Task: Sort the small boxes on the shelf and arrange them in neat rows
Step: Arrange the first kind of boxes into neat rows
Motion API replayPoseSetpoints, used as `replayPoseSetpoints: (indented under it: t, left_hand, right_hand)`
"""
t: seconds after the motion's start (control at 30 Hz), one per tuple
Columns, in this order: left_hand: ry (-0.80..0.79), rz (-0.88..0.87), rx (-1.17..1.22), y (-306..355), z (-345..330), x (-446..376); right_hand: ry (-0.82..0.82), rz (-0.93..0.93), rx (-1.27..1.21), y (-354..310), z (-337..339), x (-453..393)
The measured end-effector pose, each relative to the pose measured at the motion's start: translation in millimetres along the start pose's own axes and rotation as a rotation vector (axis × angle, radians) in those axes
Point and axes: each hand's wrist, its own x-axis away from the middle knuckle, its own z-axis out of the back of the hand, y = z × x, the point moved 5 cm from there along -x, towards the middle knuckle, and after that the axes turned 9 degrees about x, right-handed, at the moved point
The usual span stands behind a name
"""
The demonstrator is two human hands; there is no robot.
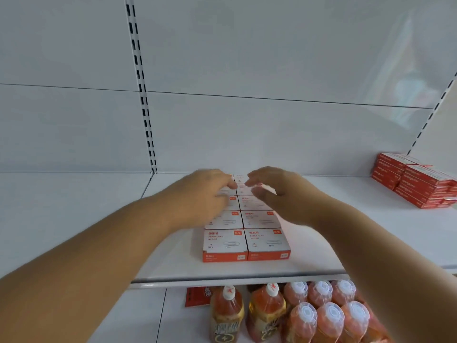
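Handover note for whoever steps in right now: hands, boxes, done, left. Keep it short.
Left hand: over the back of the left column of paper clip boxes, fingers blurred; whether it holds a box cannot be told.
Right hand: over the back of the right column, fingers loosely curled, grip also unclear.
Boxes: white and orange, two columns side by side mid-shelf, running front to back; front pair flush and square.
Stack of red boxes: at the shelf's far right, untouched by either hand.
Done: front rows neat.
Left: square up the back rows under the hands, probably then check the red stack.
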Motion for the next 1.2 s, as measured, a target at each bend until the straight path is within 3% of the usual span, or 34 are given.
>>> replayPoseSetpoints:
  t: [0.07,0.2,0.33,0.83,1.2]
  left_hand:
    - [-0.118,-0.073,-0.069,7.0,-10.9,35.7]
    - [-0.260,-0.028,-0.244,0.5,-30.8,66.7]
    - [-0.219,-0.059,-0.254,0.3,-40.5,61.9]
    - [-0.274,-0.078,-0.449,6.0,-39.8,60.6]
    - [-0.191,-0.042,-0.354,12.1,-39.2,66.9]
  right_hand:
    - [-0.050,0.062,0.016,-10.3,-1.1,30.7]
    - [-0.204,0.113,0.119,-18.9,-13.1,65.5]
    - [-0.294,0.133,0.238,-20.3,-26.7,72.1]
    - [-0.262,0.109,0.323,-29.5,-35.6,75.2]
    - [-0.278,0.111,0.269,-28.7,-29.0,78.4]
